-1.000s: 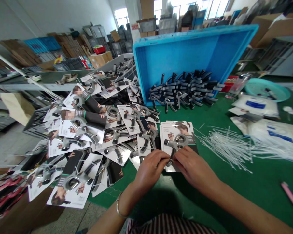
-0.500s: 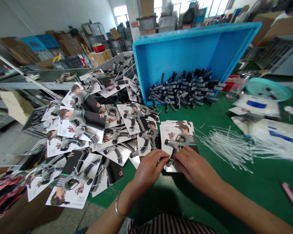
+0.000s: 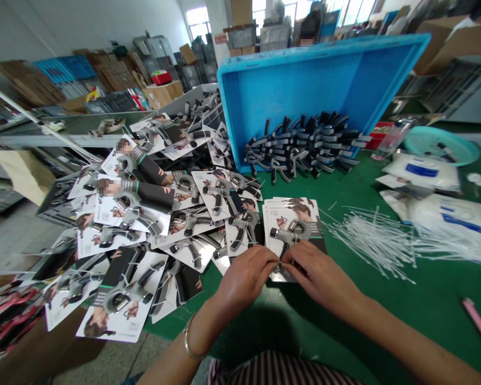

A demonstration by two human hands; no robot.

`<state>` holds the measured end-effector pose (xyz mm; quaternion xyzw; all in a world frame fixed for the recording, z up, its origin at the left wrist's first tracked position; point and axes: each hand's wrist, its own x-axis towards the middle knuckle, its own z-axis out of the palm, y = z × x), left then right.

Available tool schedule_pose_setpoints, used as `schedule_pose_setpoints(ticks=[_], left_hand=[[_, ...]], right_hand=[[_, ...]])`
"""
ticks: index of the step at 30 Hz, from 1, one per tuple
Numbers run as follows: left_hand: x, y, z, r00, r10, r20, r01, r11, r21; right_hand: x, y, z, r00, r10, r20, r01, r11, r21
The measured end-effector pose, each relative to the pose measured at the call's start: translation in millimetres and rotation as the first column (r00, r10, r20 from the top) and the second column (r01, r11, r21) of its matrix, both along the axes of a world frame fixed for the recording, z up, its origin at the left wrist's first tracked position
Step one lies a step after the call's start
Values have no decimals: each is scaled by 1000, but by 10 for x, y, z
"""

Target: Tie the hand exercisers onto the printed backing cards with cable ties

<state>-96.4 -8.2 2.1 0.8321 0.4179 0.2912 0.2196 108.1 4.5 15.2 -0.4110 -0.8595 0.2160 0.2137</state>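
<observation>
On a short stack of printed cards [image 3: 292,211] lies a grey hand grip strengthener [image 3: 285,235] with a coiled spring and dark handles. My left hand [image 3: 246,275] and my right hand [image 3: 316,272] meet over its lower handle, fingertips closed in a pinch. Between them is a thin cable tie, mostly hidden by the fingers. A loose pile of white cable ties [image 3: 371,243] spreads to the right of the stack. At the left, many carded hand grips [image 3: 120,297] lie heaped, with white ties through them.
Behind the stack, a blue crate [image 3: 288,85] tipped on its side spills loose hand grips [image 3: 304,147]. Bags of cable ties [image 3: 452,219], a turquoise plate [image 3: 460,141] and a pink pen-like stick [image 3: 479,326] lie right on the green table [image 3: 344,198]. A person's head [image 3: 309,27] shows behind the crate.
My right fingertips have shifted slightly left, closer to my left fingertips over the handle. The stack and the surrounding piles stay where they were.
</observation>
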Motion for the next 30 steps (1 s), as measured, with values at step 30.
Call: schedule_pose_setpoints(ticks=[30], left_hand=[[27,4,-87,998,-7,63,-1,993,120]], right_hand=[[88,18,-134,988,65,-143,-47,990,132]])
